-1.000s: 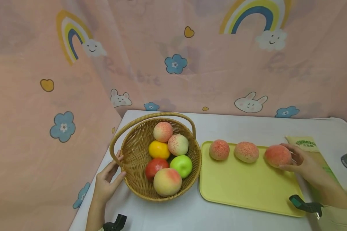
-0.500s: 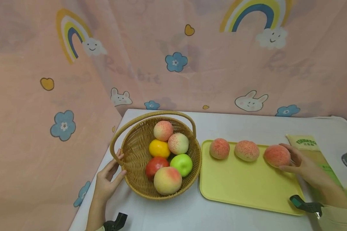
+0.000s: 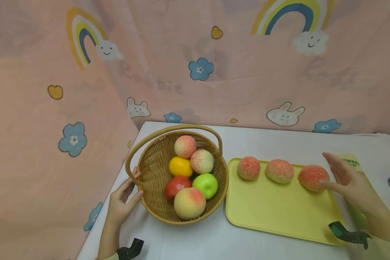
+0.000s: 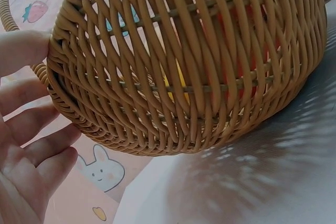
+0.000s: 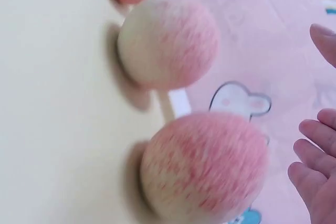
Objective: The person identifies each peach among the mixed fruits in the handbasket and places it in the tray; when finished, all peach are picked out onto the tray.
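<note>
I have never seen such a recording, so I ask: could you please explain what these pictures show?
There is no robot, only a person's left hand and right hand, both bare. The wide picture is taken from the head, the other two from the left and right wrists. On the white table stands a wicker basket with six fruits, beside a yellow tray carrying three peaches. The left hand touches the basket. The right hand is beside the rightmost peach but holds nothing.
</note>
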Demonstrator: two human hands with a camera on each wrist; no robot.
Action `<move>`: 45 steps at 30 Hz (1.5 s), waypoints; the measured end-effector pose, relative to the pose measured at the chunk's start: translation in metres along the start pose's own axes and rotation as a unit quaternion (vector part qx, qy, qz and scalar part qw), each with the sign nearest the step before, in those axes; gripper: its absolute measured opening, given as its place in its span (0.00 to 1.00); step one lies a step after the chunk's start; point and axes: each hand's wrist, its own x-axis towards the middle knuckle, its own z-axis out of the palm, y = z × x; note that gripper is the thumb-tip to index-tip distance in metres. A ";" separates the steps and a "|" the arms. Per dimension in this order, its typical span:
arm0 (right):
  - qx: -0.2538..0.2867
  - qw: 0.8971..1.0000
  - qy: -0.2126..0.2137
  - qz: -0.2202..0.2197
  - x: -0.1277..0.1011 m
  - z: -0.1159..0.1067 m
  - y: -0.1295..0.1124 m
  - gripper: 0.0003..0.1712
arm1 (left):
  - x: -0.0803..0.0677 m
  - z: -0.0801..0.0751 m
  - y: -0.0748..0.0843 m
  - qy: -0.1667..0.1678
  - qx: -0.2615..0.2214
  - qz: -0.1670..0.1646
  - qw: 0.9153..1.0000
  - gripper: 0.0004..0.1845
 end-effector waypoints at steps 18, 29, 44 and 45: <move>0.153 0.958 -0.163 -0.178 0.026 0.061 -0.095 0.44 | 0.000 -0.002 0.003 0.007 0.008 -0.001 1.000 0.29; 0.127 0.947 -0.245 -0.163 0.056 0.112 -0.149 0.40 | 0.000 -0.002 0.003 0.009 0.014 -0.002 1.000 0.29; 0.114 0.937 -0.302 -0.133 0.126 0.172 -0.223 0.42 | 0.002 0.001 0.003 0.016 0.010 0.024 1.000 0.29; 0.107 0.939 -0.299 -0.134 0.130 0.175 -0.225 0.42 | 0.001 0.001 0.004 0.013 0.010 0.017 1.000 0.29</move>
